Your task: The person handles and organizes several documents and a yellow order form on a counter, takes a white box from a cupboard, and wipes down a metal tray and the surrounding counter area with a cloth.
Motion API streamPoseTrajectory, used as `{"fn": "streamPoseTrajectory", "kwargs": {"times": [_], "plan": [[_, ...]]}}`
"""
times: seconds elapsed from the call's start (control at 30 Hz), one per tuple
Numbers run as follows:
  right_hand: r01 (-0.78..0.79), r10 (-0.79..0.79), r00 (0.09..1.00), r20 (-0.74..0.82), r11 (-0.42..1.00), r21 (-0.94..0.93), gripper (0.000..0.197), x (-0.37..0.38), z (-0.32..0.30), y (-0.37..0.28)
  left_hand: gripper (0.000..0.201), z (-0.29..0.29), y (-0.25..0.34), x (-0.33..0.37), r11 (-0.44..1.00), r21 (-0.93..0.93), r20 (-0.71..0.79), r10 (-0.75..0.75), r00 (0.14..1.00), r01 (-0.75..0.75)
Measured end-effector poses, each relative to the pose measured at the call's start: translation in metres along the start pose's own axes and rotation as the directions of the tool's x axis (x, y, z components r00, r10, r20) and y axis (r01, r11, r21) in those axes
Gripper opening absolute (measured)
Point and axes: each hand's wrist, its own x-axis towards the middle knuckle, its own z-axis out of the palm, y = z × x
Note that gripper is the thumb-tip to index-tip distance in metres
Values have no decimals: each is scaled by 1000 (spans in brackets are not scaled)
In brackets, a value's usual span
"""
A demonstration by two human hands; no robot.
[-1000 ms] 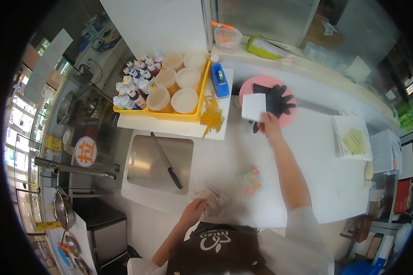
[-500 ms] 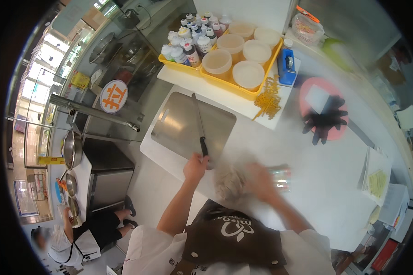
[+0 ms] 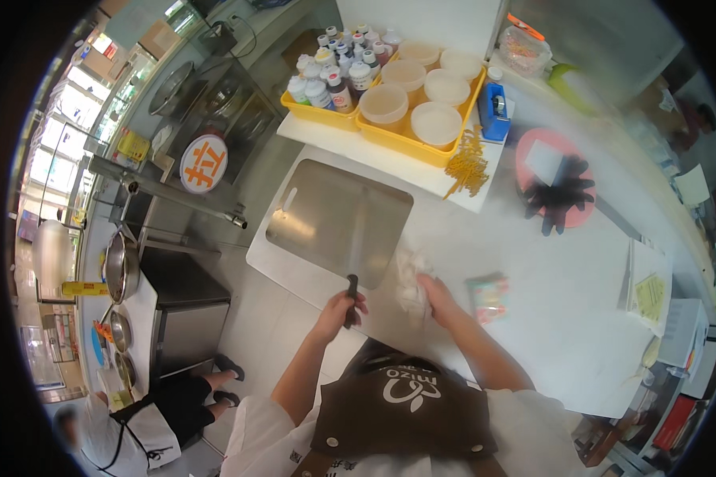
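Observation:
My left hand point(image 3: 340, 312) is closed around the black handle of a long knife point(image 3: 352, 286). Its blade, blurred, points away over the steel-topped cutting board point(image 3: 314, 211). In my right hand point(image 3: 436, 297) is a crumpled whitish cloth point(image 3: 411, 274), smeared by motion, just right of the board's near corner. The right fingers are partly hidden by the cloth. A small, colourful clear packet point(image 3: 489, 297) lies on the white table to the right of that hand.
Beyond the board are a yellow tray point(image 3: 422, 151) of lidded tubs and several small bottles point(image 3: 334, 79). A blue tape dispenser point(image 3: 495, 119) and yellow ties point(image 3: 468, 168) lie beside it. Black gloves point(image 3: 561, 195) rest on a pink round thing point(image 3: 533, 143). Another person point(image 3: 147, 425) works at lower left.
My left hand has tilted the knife, its blade now nearly straight ahead and less distinct. My right hand has moved the cloth forward, away from my body, toward the board's edge.

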Motion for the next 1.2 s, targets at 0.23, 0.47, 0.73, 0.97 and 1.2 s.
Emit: {"fn": "streamPoseTrajectory", "kwargs": {"times": [0.23, 0.47, 0.73, 0.97, 1.2], "plan": [[27, 1, 920, 391, 998, -65, 41, -8, 83, 56, 38, 22, -42, -48, 962, 273, -97, 11, 995, 16], [-82, 16, 938, 347, 981, 177, 38, 57, 46, 52, 40, -1, -1, -118, 899, 431, 55, -117, 992, 82], [291, -441, 887, -135, 763, -578, 51, 71, -35, -55, 48, -62, -60, -183, 841, 519, -79, -132, 988, 154], [92, -790, 561, 247, -237, -967, 65, 107, -61, -25, 42, -79, -80, -200, 750, 614, -359, -10, 933, 245], [63, -859, 381, 341, -344, -937, 55, 132, -4, -14, 32, -58, -81, -230, 931, 169, -551, -182, 815, 322]]}}
